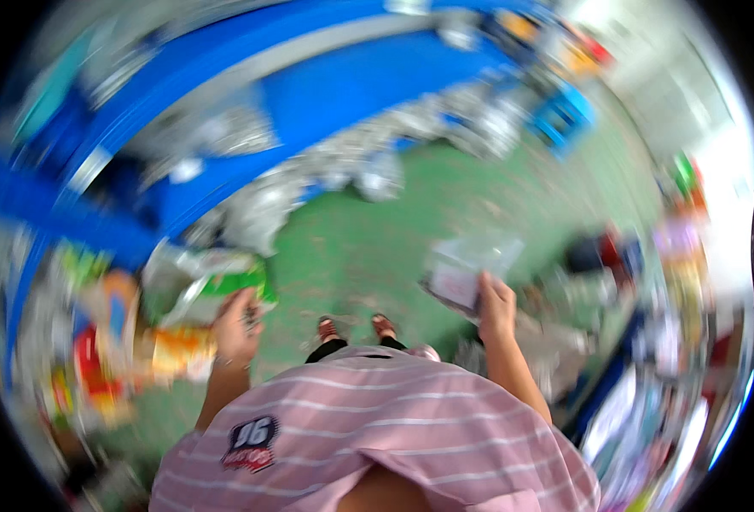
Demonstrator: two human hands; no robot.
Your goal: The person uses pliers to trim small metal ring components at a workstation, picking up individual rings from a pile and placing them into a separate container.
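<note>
My right hand [496, 309] is closed on the edge of a clear plastic bag [498, 249], held out over the floor in front of me. A white label or slip [455, 283] shows in or on the bag, with something darker along its lower edge. My left hand [235, 331] is curled closed around small dark grey bits that blur too much to name. Just beyond it is a green and white plastic sack [213, 286]; whether my fingers touch it, I cannot tell.
Blue shelving [343, 77] runs along the left and far side, with several clear bags [266, 200] along its lower edge. A blue plastic stool [563, 118] stands at the far right. Coloured packages [95, 350] crowd the left; boxes and bags [565, 350] pile up on the right.
</note>
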